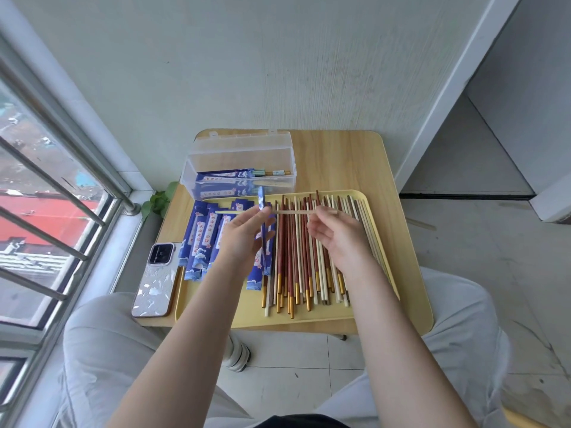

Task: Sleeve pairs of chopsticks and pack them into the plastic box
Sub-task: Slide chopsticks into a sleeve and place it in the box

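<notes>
Now my left hand (244, 233) pinches blue sleeve (262, 225); right hand (335, 234) pinches pale chopsticks (290, 212) pointing 9 o'clock. Risk: tips miss the mouth, crumple the paper.

The blue paper sleeves (202, 239) carry Chinese characters, too blurred to read.

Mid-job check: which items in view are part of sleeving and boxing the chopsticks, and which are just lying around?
Job: cream chopsticks in right hand; blue sleeve in left hand; loose chopsticks; empty sleeves; yellow tray; plastic box.

Lying about: phone; plant leaves.
</notes>
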Action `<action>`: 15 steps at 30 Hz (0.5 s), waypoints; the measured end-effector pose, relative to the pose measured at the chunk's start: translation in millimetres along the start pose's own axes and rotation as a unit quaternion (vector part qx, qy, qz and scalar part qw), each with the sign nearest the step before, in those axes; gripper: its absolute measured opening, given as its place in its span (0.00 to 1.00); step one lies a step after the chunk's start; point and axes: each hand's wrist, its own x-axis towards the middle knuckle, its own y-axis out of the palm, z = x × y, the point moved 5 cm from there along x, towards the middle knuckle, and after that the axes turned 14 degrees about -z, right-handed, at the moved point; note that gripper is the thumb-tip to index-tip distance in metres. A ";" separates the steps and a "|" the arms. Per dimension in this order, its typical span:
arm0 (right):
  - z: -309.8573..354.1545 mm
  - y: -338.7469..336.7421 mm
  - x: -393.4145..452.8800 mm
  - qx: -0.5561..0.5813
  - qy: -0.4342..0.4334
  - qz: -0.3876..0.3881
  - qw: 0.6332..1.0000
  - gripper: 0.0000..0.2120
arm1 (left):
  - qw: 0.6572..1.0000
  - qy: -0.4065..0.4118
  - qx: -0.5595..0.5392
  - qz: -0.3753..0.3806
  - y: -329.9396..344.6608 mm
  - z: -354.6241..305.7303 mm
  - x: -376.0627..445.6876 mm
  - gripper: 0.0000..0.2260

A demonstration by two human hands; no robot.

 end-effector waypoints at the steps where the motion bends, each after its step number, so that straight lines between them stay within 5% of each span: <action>1: -3.1 4.8 -1.4 0.058 0.022 0.003 0.998 0.07 | 1.000 0.000 0.009 0.016 3.7 -0.2 -2.8 0.10; 7: -24.3 32.9 -10.6 -0.024 0.021 -0.025 0.999 0.10 | 0.992 0.006 0.086 0.090 12.2 1.1 -12.2 0.07; 15: 11.3 7.8 2.8 -0.005 -0.097 -0.168 0.981 0.16 | 0.975 -0.149 0.094 0.135 -8.2 12.4 -9.2 0.19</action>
